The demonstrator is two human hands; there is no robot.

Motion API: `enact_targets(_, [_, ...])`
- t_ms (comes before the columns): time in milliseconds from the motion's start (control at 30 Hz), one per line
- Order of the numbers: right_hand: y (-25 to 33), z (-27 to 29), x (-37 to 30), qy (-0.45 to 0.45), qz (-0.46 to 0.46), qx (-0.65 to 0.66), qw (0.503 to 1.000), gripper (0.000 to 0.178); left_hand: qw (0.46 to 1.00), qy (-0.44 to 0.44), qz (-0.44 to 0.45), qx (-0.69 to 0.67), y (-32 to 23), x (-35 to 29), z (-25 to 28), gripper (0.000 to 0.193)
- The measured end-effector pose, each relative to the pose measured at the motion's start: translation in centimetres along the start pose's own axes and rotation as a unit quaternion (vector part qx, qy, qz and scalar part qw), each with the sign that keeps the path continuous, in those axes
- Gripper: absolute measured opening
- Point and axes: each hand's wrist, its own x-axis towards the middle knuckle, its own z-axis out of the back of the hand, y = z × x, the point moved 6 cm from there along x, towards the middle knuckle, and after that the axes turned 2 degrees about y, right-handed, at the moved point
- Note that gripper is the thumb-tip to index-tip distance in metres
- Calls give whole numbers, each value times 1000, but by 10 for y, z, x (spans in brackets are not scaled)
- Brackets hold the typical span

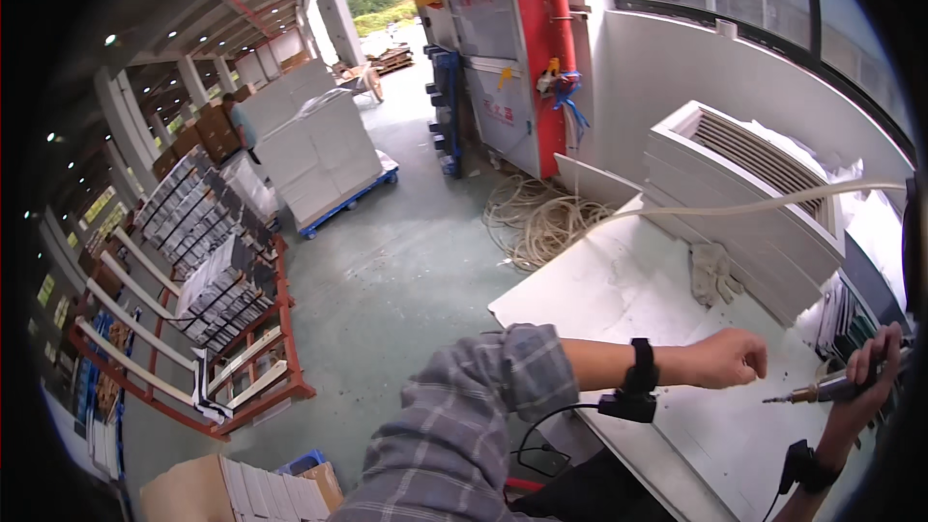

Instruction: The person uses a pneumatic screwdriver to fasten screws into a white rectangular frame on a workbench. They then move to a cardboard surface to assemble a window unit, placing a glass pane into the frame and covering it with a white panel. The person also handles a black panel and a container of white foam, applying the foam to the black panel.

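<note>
My right hand (872,367) is wrapped round a powered screwdriver (829,390) at the right edge. Its metal bit points left, toward my other hand, over the white worktable (677,329). Just left of the bit's tip, apart from it, is my left hand (727,360), its fingers curled together. Whatever they may pinch is too small to make out. A grey work glove (712,273) lies on the tabletop beyond my left hand. Both wrists carry black straps with small cabled units.
A pale hose (764,205) crosses above the table; more hose lies coiled (536,222) on the floor. White slatted panels (744,203) stand at the table's back. Further left are a loaded blue pallet (348,201), a red rack (261,406) and a person (239,126).
</note>
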Motion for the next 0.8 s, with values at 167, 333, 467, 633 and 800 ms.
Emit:
enact_targets(167, [-31, -83, -29, 78, -69, 71, 992, 22, 957, -73, 133, -248, 34, -83, 36, 18])
enact_targets(333, [-21, -91, -36, 86, -60, 49, 993, 24, 918, -112, 136, -356, 35, -97, 24, 17])
enact_targets(467, [-28, -96, -44, 73, -69, 40, 994, 23, 908, -103, 136, -383, 36, -102, 13, 17])
enact_targets(633, [-35, -101, -48, 79, -69, 34, 994, 23, 897, -91, 138, -410, 36, -103, 4, 17])
enact_targets(800, [-38, -99, -46, 75, -70, 33, 994, 23, 895, -83, 143, -415, 40, -100, 1, 16])
